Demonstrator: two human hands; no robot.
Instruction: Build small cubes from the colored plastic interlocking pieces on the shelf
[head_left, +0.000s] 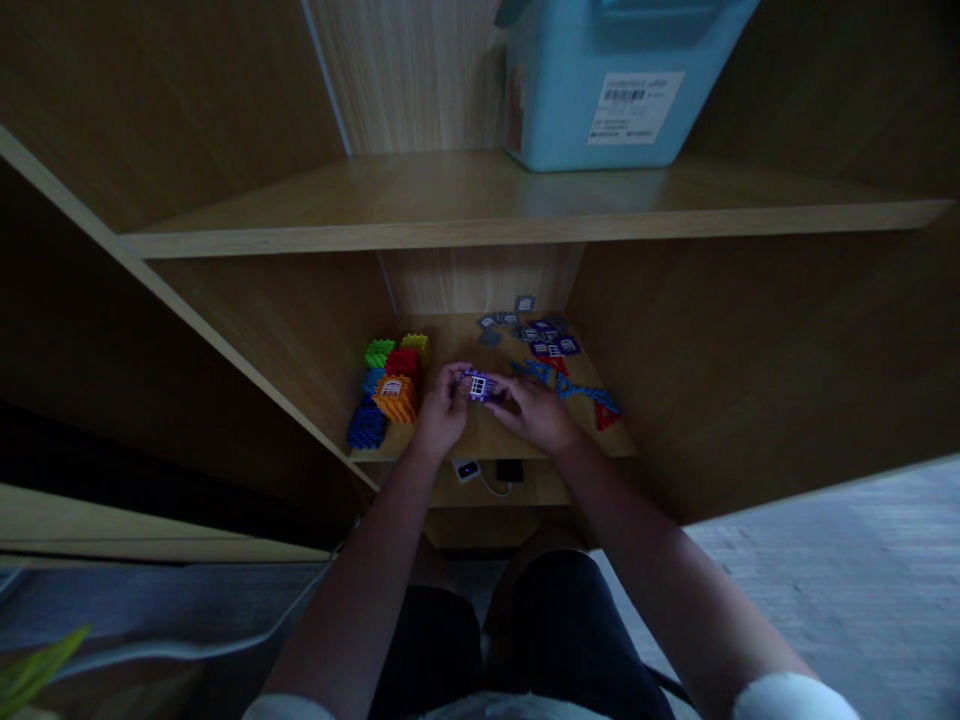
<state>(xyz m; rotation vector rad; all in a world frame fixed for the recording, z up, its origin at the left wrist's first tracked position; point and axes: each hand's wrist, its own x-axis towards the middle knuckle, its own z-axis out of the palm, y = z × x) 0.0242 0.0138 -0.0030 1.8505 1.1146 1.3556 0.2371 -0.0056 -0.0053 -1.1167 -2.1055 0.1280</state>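
Note:
My left hand (442, 405) and my right hand (534, 408) meet over the lower wooden shelf (487, 440). Both pinch a small purple interlocking block piece (478, 385) with a white window panel between their fingertips. Left of my left hand stands a cluster of assembled cubes: an orange cube (395, 397), a red cube (403, 362), a green cube (379, 352), a yellow cube (415, 343) and a blue cube (366, 428). Behind and right of my right hand lie loose flat pieces (551, 345) in purple, blue, grey and red.
A light blue plastic bin (611, 85) with a barcode label stands on the upper shelf (480, 215). Wooden side panels close in the lower shelf on both sides. Below its front edge sit a small white device (466, 469) and a dark box (510, 470). My knees are beneath.

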